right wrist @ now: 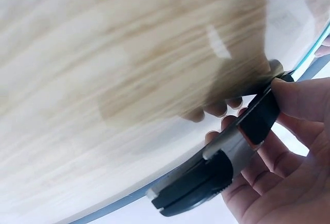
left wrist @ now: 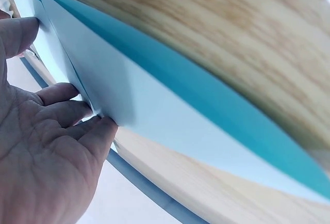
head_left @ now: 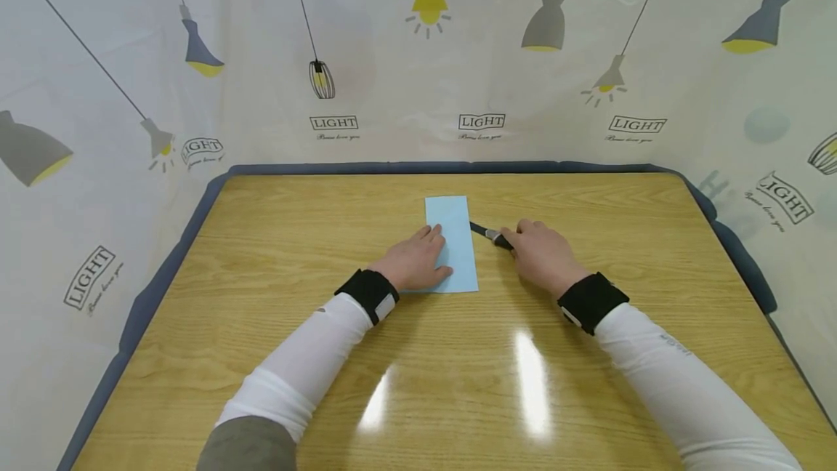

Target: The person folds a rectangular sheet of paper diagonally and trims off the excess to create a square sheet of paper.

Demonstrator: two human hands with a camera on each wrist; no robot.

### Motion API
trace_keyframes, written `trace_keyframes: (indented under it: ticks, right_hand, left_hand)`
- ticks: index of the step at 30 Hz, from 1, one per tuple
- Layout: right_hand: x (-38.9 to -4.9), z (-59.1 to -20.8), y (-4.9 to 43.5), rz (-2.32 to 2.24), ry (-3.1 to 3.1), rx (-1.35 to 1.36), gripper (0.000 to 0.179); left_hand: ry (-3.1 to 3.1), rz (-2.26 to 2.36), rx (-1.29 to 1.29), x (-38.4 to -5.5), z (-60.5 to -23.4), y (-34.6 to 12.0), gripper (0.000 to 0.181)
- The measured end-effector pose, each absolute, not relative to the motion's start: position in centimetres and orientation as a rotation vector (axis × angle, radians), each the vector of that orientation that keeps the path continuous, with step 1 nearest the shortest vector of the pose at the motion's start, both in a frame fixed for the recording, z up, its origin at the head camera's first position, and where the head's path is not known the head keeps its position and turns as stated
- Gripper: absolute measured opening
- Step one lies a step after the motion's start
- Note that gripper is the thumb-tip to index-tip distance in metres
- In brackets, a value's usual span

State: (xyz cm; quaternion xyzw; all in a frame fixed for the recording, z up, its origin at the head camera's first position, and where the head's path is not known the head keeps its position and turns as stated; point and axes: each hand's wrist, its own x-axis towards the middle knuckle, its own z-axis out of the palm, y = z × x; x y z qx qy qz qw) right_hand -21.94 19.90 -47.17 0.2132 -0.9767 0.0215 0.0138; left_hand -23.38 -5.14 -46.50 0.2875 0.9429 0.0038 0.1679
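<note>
A light blue sheet of paper point(head_left: 461, 246), folded over, lies on the table in the head view. My left hand point(head_left: 413, 260) rests on its left part with fingers and thumb spread. In the left wrist view, those fingertips point(left wrist: 105, 126) press the paper, and the fold bulges up along a darker blue inner layer point(left wrist: 196, 92). To the right of the sheet, my right hand point(head_left: 544, 253) grips a utility knife point(right wrist: 198, 182) with a black and grey handle. Its dark blade point(head_left: 478, 227) points left, with the tip right at the paper's right edge.
The wooden table point(head_left: 275, 238) is glossy, with bright reflections near its front. A dark blue padded edge point(head_left: 392, 167) runs along its back and sides. Behind it hangs a pale sheet point(head_left: 386, 64) printed with lamps and lettering.
</note>
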Motion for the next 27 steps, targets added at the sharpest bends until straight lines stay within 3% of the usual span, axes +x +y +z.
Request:
trace_keyframes:
  ticks: [27]
  right_hand:
    - [-22.3,-47.0,18.9,0.126,-3.016,0.684,0.042]
  left_hand:
    - [2.658,-0.01,0.845,-23.5,-46.5,-5.3,0.07]
